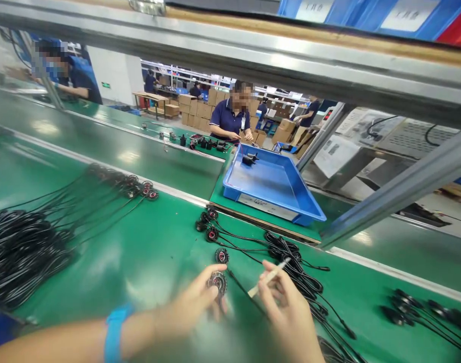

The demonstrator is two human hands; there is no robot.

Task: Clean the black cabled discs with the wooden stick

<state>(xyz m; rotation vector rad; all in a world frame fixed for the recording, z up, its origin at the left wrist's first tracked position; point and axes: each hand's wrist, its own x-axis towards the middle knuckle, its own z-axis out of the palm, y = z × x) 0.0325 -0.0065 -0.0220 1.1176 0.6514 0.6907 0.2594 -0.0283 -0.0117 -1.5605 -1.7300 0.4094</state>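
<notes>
My left hand (188,305), a blue band at its wrist, pinches a small round black part with a red ring (217,282) just above the green table (147,252). My right hand (290,317) grips a thin pale stick (270,277) like a pen, its tip pointing up and to the right, close beside the round part. A black cable runs from that part toward the right. Three similar round parts (211,233) with cables lie just beyond my hands.
A blue tray (271,187) with a small black item sits behind the parts. Bundles of black cables (22,252) lie at left, more parts (411,307) at right. A person in dark blue (230,118) works across the line. A metal frame bar (396,194) slants at right.
</notes>
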